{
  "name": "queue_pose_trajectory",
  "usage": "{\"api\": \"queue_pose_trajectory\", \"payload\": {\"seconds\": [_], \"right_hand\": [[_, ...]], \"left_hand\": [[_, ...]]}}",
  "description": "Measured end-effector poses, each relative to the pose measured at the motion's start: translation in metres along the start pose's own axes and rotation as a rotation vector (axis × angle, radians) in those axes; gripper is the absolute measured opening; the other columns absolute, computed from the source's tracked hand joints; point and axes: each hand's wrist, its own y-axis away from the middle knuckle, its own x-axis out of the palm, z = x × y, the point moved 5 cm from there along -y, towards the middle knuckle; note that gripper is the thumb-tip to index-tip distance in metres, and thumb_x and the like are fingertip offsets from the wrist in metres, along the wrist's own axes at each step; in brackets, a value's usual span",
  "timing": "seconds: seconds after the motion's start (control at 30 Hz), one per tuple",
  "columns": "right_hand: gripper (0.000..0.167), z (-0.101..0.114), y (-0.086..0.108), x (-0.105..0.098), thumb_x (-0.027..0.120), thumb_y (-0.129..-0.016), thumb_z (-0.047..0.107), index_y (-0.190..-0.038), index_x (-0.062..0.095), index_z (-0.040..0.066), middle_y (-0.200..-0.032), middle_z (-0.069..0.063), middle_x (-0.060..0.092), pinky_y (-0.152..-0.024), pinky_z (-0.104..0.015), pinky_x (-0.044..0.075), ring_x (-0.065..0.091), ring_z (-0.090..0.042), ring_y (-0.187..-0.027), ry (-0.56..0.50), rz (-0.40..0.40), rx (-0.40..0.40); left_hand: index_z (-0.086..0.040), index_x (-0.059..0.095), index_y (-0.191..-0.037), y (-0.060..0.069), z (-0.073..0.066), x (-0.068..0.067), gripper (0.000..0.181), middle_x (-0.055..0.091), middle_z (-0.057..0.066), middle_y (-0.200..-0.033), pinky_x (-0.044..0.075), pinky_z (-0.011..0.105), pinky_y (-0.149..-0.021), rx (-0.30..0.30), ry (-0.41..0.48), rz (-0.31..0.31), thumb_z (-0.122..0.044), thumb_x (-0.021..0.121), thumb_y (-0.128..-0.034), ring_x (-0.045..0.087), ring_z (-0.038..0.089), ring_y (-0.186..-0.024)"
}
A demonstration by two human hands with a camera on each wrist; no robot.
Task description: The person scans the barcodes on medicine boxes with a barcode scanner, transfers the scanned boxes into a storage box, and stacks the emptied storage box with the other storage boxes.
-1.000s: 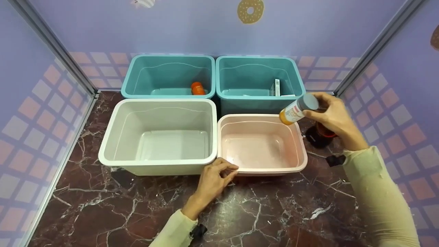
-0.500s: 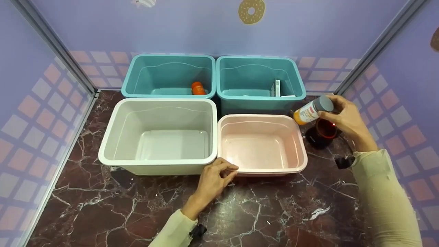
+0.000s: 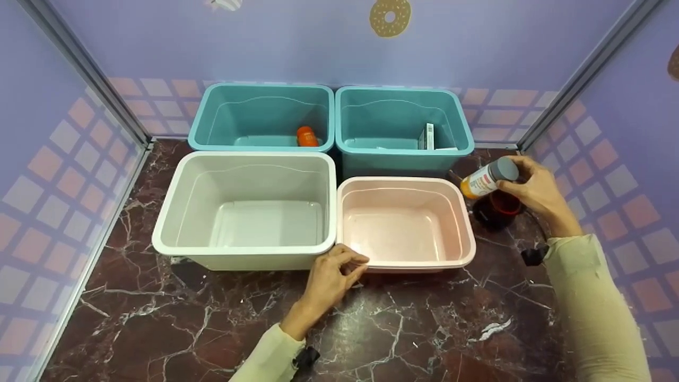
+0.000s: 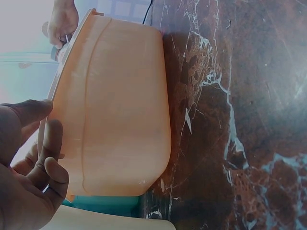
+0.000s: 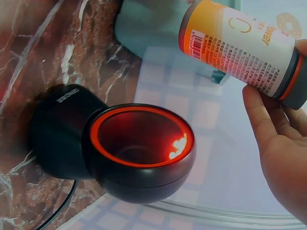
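Observation:
My right hand [image 3: 542, 192] grips the grey cap end of a vitamin bottle [image 3: 481, 182] with a white label and yellow base, tilted, at the right. In the right wrist view the bottle's barcode [image 5: 197, 44] faces toward a black barcode scanner [image 5: 144, 184] with a red-lit ring; bottle and scanner are apart. With thumb and fingers, my left hand [image 3: 330, 273] pinches the near left rim of a pale pink bin [image 3: 408, 263], as the left wrist view also shows.
A white bin [image 3: 244, 251] stands left of the pink one. Behind are two teal bins: the left [image 3: 260, 149] holds an orange bottle [image 3: 306, 137], the right [image 3: 406, 152] a white box [image 3: 426, 137]. A cable [image 5: 62, 206] runs from the scanner across the marbled table.
My right hand has carried the vitamin bottle rightward from over the pink bin's corner to above the scanner, then slightly lower. The left hand has stayed at the pink rim.

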Motion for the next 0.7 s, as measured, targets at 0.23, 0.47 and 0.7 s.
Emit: {"api": "queue_pose_trajectory", "payload": {"seconds": [0.23, 0.47, 0.7], "right_hand": [[0.054, -0.01, 0.001, 0.003, 0.073, -0.085, 0.01, -0.136, 0.055, 0.004, -0.104, 0.022, 0.055, -0.08, -0.009, 0.038, 0.052, 0.004, -0.092, -0.01, 0.008, 0.012], [0.056, -0.018, 0.002, 0.007, 0.071, -0.083, 0.005, -0.137, 0.054, 0.001, -0.103, 0.019, 0.056, -0.079, -0.007, 0.04, 0.053, 0.004, -0.09, -0.024, 0.021, 0.006], [0.058, -0.026, 0.002, 0.009, 0.071, -0.082, 0.003, -0.138, 0.054, 0.002, -0.105, 0.017, 0.056, -0.078, -0.007, 0.04, 0.052, 0.003, -0.091, -0.039, 0.028, 0.013]], "left_hand": [[-0.017, 0.078, -0.097, 0.0, 0.001, 0.001, 0.013, 0.068, -0.002, -0.091, 0.056, 0.024, -0.061, -0.004, -0.001, 0.001, -0.025, 0.078, -0.0859, 0.064, 0.008, -0.068], [-0.016, 0.078, -0.097, 0.0, 0.0, 0.001, 0.013, 0.068, -0.002, -0.09, 0.057, 0.024, -0.062, -0.005, 0.001, 0.001, -0.023, 0.078, -0.0859, 0.064, 0.009, -0.069], [-0.016, 0.078, -0.096, 0.0, 0.0, 0.0, 0.013, 0.068, -0.002, -0.091, 0.057, 0.025, -0.062, -0.012, -0.005, 0.001, -0.023, 0.079, -0.0856, 0.065, 0.01, -0.07]]}}
